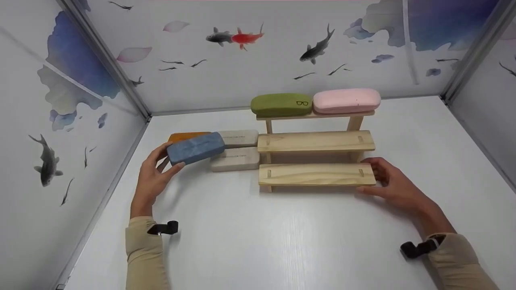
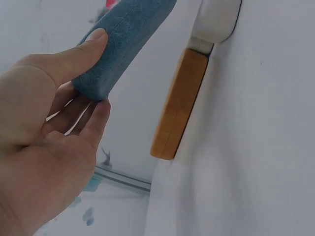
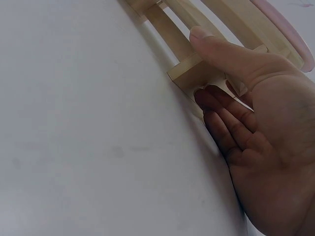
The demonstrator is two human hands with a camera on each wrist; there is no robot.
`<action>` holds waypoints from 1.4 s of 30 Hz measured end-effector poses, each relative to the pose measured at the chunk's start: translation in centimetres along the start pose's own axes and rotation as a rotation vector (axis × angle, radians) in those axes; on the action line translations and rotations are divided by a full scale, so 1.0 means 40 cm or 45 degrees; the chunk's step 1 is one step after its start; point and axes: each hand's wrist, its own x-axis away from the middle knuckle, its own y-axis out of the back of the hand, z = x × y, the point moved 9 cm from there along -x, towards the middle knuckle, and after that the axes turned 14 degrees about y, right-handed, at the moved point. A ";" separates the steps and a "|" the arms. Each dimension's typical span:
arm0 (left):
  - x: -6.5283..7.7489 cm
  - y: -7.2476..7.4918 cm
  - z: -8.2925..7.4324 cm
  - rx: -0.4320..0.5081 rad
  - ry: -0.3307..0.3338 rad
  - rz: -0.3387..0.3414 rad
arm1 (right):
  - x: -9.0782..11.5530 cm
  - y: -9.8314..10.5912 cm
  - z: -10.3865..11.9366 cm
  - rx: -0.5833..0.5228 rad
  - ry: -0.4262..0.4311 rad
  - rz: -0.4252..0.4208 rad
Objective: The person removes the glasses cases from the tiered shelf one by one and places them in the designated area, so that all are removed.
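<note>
My left hand (image 1: 155, 177) holds a blue glasses case (image 1: 196, 148) by its left end, thumb on the near side. In the left wrist view, the blue case is lifted above the table, apart from the orange case (image 2: 181, 103). My right hand (image 1: 393, 185) grips the right end of the lowest board of a three-tier wooden rack (image 1: 316, 175), thumb at the front edge. The right wrist view shows the thumb on the wood and the fingers curled by the rack's side. A green glasses case (image 1: 282, 105) and a pink glasses case (image 1: 346, 100) sit side by side on the top tier.
Two pale grey cases (image 1: 240, 137) (image 1: 236, 159) lie on the white table (image 1: 282, 237) left of the rack, one behind the other. The orange case is partly hidden behind the blue one. Fish-printed panels (image 1: 278, 60) stand at the back and sides.
</note>
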 end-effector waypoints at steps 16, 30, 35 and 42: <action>0.017 0.083 0.161 0.027 0.251 0.002 | 0.002 0.002 0.000 -0.023 -0.023 -0.007; 0.010 0.046 0.216 -0.014 0.384 0.169 | 0.005 0.000 -0.001 -0.051 -0.009 -0.008; -0.014 0.029 0.208 -0.071 0.429 0.148 | 0.003 0.002 0.001 -0.063 0.019 -0.011; -0.046 0.004 0.196 -0.166 0.479 0.161 | 0.006 0.001 0.002 -0.034 -0.010 -0.002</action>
